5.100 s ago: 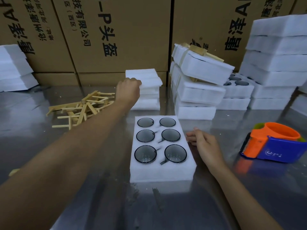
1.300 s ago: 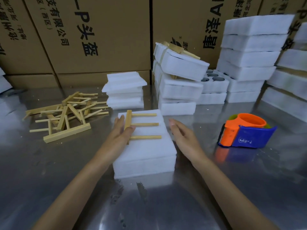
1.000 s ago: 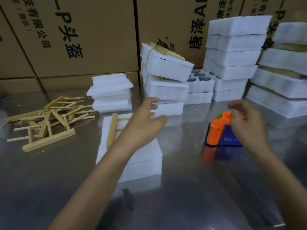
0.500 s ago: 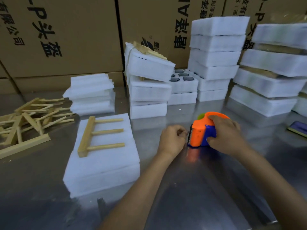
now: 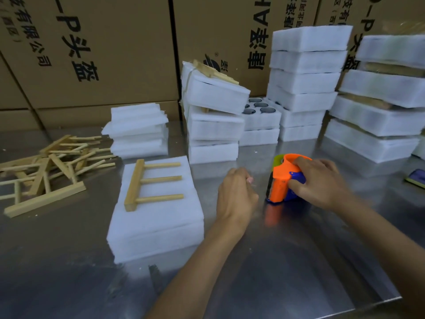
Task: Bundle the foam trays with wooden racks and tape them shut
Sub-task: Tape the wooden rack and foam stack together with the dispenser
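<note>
Lying on the metal table (image 5: 69,261), the foam tray (image 5: 158,226) carries a wooden rack (image 5: 147,184), left of both hands. The right hand (image 5: 322,183) grips the tape dispenser (image 5: 281,184); the left hand (image 5: 236,194) is curled, fingertips pinched beside it, contents unclear.

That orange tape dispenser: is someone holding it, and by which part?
Yes. The right hand grips the tape dispenser around its body. The left hand's fingers are curled beside it; tape there cannot be told.

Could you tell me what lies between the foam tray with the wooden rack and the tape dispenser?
In the head view, only the left hand over bare metal table.
</note>
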A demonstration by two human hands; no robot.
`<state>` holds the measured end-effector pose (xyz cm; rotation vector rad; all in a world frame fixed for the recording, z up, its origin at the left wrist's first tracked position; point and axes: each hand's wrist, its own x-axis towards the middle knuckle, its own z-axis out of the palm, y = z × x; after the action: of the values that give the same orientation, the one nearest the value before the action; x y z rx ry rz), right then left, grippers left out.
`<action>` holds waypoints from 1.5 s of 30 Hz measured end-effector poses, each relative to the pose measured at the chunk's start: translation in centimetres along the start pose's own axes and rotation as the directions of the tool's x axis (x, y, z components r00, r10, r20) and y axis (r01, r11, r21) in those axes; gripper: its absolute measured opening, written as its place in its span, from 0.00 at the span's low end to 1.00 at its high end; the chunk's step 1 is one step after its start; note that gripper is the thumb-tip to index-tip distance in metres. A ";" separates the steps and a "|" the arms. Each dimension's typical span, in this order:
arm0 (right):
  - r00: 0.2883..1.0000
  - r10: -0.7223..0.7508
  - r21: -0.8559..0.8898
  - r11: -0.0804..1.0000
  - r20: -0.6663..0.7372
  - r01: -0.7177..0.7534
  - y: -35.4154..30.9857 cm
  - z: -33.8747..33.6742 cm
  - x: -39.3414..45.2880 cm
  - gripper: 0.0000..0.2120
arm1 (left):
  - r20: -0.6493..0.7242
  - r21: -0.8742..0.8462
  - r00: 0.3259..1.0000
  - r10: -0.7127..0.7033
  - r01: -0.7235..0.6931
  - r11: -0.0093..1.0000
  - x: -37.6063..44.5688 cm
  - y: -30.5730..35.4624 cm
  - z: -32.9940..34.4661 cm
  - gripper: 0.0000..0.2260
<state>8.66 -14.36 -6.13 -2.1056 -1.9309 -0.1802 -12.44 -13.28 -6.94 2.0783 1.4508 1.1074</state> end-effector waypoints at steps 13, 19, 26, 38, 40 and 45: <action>0.948 -0.092 -0.108 0.986 0.304 0.130 1.2 -1.3 1.8 0.21 | -0.008 0.058 1.000 -0.005 0.006 0.998 -3.6 0.8 -7.3 0.16; 0.979 -0.117 -0.030 0.992 0.167 0.123 -1.7 -2.0 1.5 0.27 | -0.204 0.248 0.959 0.196 -0.143 0.958 -0.7 0.2 -10.0 0.15; 0.948 0.076 0.623 0.736 0.310 -0.263 -6.9 -5.8 2.8 0.10 | -0.070 -0.170 0.990 -0.121 0.107 0.980 3.6 -1.6 -17.4 0.16; 0.966 -0.066 0.470 0.881 0.248 -0.061 -11.0 -3.6 4.3 0.19 | 0.135 -0.241 0.936 -0.326 0.350 0.905 4.1 -7.0 -20.0 0.14; 0.960 -0.068 0.475 0.877 0.272 -0.072 -11.4 -3.8 4.1 0.19 | 0.150 -0.248 0.936 -0.317 0.346 0.905 4.2 -7.6 -20.3 0.13; 0.946 -0.018 0.408 0.905 0.324 -0.123 -11.9 -4.0 4.4 0.33 | 0.144 -0.248 0.930 -0.338 0.365 0.897 3.9 -8.6 -19.6 0.18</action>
<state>-2.34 -10.46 0.32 -1.9708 -1.8574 0.5818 -32.23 -8.90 0.90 1.5807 1.4608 0.9797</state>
